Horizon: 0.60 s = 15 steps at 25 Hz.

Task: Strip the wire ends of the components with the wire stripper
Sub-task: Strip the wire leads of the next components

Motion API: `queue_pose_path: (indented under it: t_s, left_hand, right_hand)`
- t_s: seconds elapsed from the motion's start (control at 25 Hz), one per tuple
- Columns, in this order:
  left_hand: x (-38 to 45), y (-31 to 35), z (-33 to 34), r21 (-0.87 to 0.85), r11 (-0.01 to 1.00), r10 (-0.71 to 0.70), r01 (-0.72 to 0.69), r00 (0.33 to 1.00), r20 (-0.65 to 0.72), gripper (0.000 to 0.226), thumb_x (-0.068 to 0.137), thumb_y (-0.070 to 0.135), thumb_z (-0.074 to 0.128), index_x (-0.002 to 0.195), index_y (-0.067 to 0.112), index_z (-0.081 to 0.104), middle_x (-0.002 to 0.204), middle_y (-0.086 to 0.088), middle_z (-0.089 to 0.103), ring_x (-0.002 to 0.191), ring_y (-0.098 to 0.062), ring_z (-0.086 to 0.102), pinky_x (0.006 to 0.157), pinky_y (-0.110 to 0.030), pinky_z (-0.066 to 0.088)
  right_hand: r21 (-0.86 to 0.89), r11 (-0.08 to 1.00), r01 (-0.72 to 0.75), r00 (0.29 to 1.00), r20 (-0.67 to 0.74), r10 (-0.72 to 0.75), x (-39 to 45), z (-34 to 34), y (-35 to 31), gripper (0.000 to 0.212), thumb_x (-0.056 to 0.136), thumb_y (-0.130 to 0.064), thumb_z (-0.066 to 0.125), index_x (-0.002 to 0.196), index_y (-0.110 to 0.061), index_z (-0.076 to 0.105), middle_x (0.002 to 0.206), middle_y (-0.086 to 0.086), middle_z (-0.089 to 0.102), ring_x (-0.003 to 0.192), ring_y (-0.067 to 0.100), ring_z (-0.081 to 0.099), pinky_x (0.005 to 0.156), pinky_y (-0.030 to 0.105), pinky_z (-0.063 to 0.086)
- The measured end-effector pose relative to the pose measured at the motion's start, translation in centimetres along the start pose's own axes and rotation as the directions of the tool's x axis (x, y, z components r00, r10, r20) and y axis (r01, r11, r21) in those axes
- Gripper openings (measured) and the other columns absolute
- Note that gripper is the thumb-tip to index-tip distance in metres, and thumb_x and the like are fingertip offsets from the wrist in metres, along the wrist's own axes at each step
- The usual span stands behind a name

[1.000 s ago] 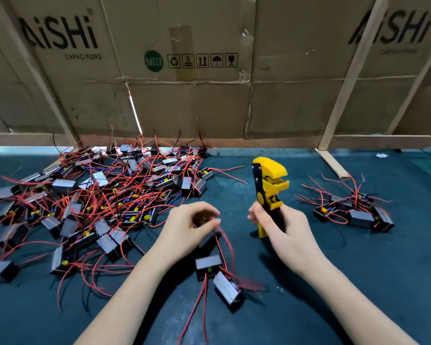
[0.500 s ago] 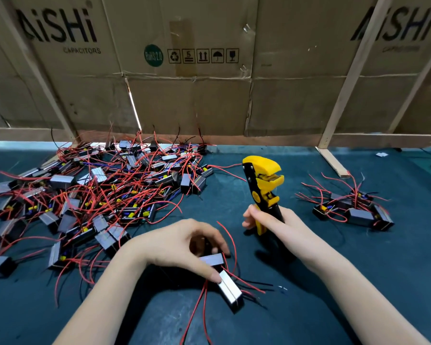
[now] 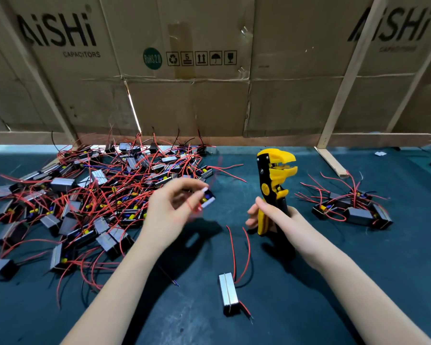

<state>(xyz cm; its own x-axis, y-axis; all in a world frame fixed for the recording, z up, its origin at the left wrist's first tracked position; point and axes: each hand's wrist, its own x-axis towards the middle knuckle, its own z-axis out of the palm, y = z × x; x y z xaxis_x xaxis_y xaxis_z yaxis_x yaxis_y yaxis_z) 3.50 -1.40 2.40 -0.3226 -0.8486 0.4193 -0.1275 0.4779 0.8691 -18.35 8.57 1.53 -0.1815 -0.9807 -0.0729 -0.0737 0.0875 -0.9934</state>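
A: Left hand (image 3: pixel 169 210): pinches a component (image 3: pixel 207 198), lifted, blurred. Right hand (image 3: pixel 281 217): fist round upright wire stripper (image 3: pixel 274 185).

B: Risk: whipping red wire (image 3: pixel 194 207) misses the tool's mouth; insulation stays on.

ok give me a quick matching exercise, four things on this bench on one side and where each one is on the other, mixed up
Things:
1. wire stripper
2. big pile of parts
3. small pile of parts
4. single part

Places:
A. far left of the mat
B. gripped upright in the right hand
C. lying alone near the front, between the arms
D. right of the stripper

Pairs: 1-B, 2-A, 3-D, 4-C
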Motion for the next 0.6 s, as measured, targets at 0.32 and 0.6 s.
queue_pose_path:
  t_s: [0.32, 0.6]
  left_hand:
    - [-0.3, 0.8, -1.0, 0.474, 0.826, 0.323, -0.305, 0.945, 0.045, 0.037, 0.079, 0.024, 0.076, 0.114, 0.016, 0.068, 0.119, 0.006, 0.064, 0.118, -0.013, 0.052, 0.103, -0.031, 0.038]
    - [-3.0, 2.3, 2.7, 0.055, 0.966, 0.079, -0.254, 0.488, 0.869, 0.033, 0.072, 0.025, 0.086, 0.103, 0.020, 0.074, 0.114, 0.011, 0.066, 0.120, -0.013, 0.048, 0.107, -0.030, 0.035]
  right_hand:
    - [-0.019, 1.000, 0.022, 1.000, 0.010, -0.022, 0.1, 0.1, 0.1, 0.057, 0.072, -0.065, 0.062, 0.097, -0.014, 0.070, 0.092, 0.007, 0.075, 0.093, 0.020, 0.071, 0.098, 0.038, 0.049]
    - [0.105, 0.994, 0.013, 0.991, -0.135, 0.002, 1.0, 0.0, 0.6, 0.064, 0.068, -0.067, 0.064, 0.089, -0.007, 0.066, 0.077, 0.014, 0.070, 0.078, 0.029, 0.070, 0.078, 0.036, 0.054]
